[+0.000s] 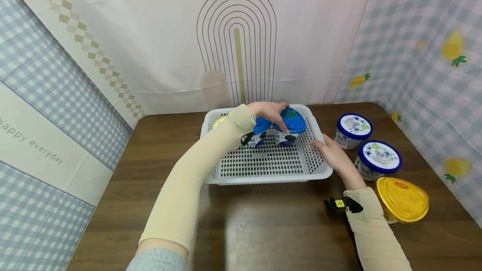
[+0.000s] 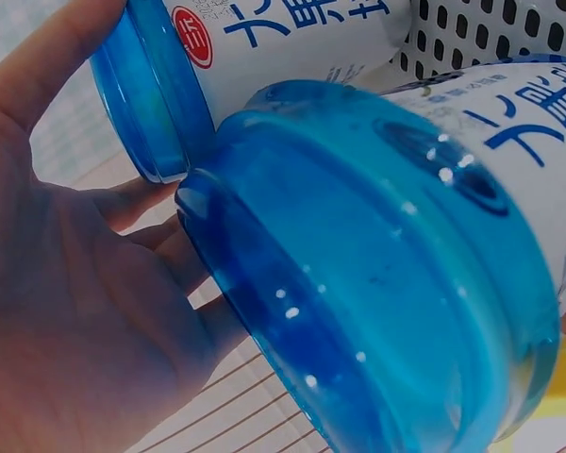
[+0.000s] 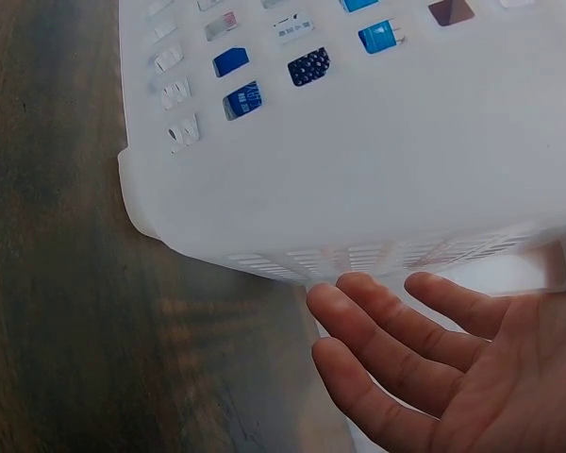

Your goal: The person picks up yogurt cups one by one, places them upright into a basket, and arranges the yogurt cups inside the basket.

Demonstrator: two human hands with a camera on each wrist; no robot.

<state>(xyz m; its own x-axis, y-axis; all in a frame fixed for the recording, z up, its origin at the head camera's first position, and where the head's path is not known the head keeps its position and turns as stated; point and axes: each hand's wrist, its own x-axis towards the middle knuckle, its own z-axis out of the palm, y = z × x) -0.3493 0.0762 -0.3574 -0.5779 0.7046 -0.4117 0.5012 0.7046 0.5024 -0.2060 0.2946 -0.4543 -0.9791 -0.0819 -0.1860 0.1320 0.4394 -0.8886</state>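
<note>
Blue-lidded tub sits at 1 o'clock inside perforated white plastic basket. Left hand pinches it by the lid, thumb on 1 side, fingers round the other. Right hand grips the basket rim at 3 o'clock, fingers loosely bent outside. 2nd blue-lidded tub at 12, yellow-rimmed tub at 10, mostly behind a sleeve. Outside: 2 white-topped tubs near 3, yellow-lidded tub near 4.

Handling (judgement): tub probably light, fill unknown; lid smooth, likely slippery; walls might dent if squeezed. Best hold: round the lid's edge. Basket likely light, fairly stiff; take by rim.

Writing: blue "大果" plus a cut-off character on held tub; its round red seal unclear. White-topped lids' print too small. Curtain, 9 o'clock: "happy everyday". Brand: can't tell.
</note>
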